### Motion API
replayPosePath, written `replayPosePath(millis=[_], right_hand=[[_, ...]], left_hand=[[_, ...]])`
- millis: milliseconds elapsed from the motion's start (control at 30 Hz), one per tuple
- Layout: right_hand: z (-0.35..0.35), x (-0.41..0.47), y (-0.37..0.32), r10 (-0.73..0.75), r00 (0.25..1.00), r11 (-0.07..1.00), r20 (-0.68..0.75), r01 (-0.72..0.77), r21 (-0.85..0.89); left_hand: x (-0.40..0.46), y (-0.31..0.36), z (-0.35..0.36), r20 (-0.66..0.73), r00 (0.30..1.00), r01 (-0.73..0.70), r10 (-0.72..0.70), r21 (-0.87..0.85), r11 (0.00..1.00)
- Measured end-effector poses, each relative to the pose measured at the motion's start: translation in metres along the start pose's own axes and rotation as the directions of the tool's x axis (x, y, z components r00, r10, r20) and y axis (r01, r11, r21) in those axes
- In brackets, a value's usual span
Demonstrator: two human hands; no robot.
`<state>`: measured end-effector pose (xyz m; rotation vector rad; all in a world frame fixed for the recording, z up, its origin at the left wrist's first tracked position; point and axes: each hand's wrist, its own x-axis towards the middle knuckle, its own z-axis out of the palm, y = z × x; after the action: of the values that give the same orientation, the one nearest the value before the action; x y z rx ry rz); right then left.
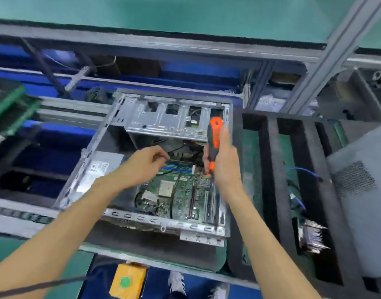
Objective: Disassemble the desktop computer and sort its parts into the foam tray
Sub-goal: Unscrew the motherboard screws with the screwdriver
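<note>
Right hand: we see our right hand [225,162] clenched round the orange screwdriver [214,140], handle upright, its tip hidden behind our fingers.
Left hand: our left hand [142,164] pinches a black cable [178,149] at its fingertips, just left of the screwdriver.
Under the fingers: the green motherboard [181,196] lies directly below both hands.
Around them: the open computer case [111,152] surrounds the board on all sides.
Further out: the dark foam tray [271,160] sits right of our right hand, with a silver heatsink part [314,237] in one slot.
Near us: a yellow button box [128,281] below our wrists.
</note>
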<state>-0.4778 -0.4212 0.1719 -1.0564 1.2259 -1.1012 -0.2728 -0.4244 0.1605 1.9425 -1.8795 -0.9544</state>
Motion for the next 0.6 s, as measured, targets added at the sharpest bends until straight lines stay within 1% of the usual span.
replayPosePath(millis=[33, 67, 100, 133, 167, 200, 267, 333, 400, 433, 500, 533, 567, 600], right_hand=[[0.007, 0.000, 0.006, -0.065, 0.998, 0.987, 0.012, 0.066, -0.149], [0.012, -0.001, 0.011, -0.119, 0.992, 0.956, 0.039, 0.125, -0.266], [0.015, 0.000, 0.014, -0.145, 0.988, 0.930, 0.061, 0.157, -0.334], [0.016, 0.000, 0.016, -0.152, 0.986, 0.918, 0.063, 0.165, -0.360], [0.015, 0.000, 0.017, -0.154, 0.987, 0.917, 0.046, 0.160, -0.365], [0.014, 0.001, 0.017, -0.152, 0.988, 0.926, 0.017, 0.148, -0.347], [0.011, 0.002, 0.015, -0.145, 0.989, 0.955, -0.037, 0.130, -0.267], [0.011, 0.001, 0.015, -0.153, 0.987, 0.966, -0.054, 0.138, -0.219], [0.012, 0.001, 0.016, -0.168, 0.985, 0.955, -0.039, 0.153, -0.253], [0.013, 0.001, 0.017, -0.174, 0.984, 0.943, -0.027, 0.159, -0.291], [0.015, 0.001, 0.017, -0.190, 0.982, 0.920, -0.006, 0.176, -0.350], [0.015, 0.001, 0.018, -0.195, 0.981, 0.922, -0.009, 0.180, -0.344], [0.015, 0.001, 0.018, -0.198, 0.980, 0.935, -0.029, 0.180, -0.305], [0.014, 0.000, 0.017, -0.196, 0.979, 0.955, -0.063, 0.176, -0.237]], left_hand=[[0.000, -0.014, 0.006, 0.090, 0.996, 0.024, -0.027, 0.036, 0.999], [-0.001, -0.024, 0.012, 0.196, 0.980, 0.020, -0.041, 0.109, 0.994], [-0.001, -0.032, 0.018, 0.307, 0.950, -0.017, -0.049, 0.211, 0.977], [-0.001, -0.038, 0.023, 0.400, 0.915, -0.073, -0.058, 0.305, 0.950], [-0.001, -0.041, 0.025, 0.463, 0.884, -0.130, -0.068, 0.382, 0.915], [-0.001, -0.042, 0.025, 0.488, 0.870, -0.167, -0.072, 0.427, 0.889], [0.002, -0.044, 0.020, 0.477, 0.878, -0.183, -0.050, 0.428, 0.885], [0.004, -0.044, 0.016, 0.486, 0.873, -0.188, -0.030, 0.393, 0.900], [0.004, -0.045, 0.015, 0.520, 0.854, -0.213, -0.016, 0.377, 0.901], [0.003, -0.044, 0.016, 0.512, 0.859, -0.211, -0.021, 0.391, 0.896], [0.003, -0.046, 0.019, 0.443, 0.896, -0.205, 0.032, 0.350, 0.914], [0.004, -0.047, 0.019, 0.372, 0.926, -0.188, 0.059, 0.323, 0.928], [0.006, -0.047, 0.017, 0.291, 0.954, -0.174, 0.076, 0.329, 0.928], [0.007, -0.046, 0.016, 0.230, 0.967, -0.188, 0.110, 0.351, 0.918]])
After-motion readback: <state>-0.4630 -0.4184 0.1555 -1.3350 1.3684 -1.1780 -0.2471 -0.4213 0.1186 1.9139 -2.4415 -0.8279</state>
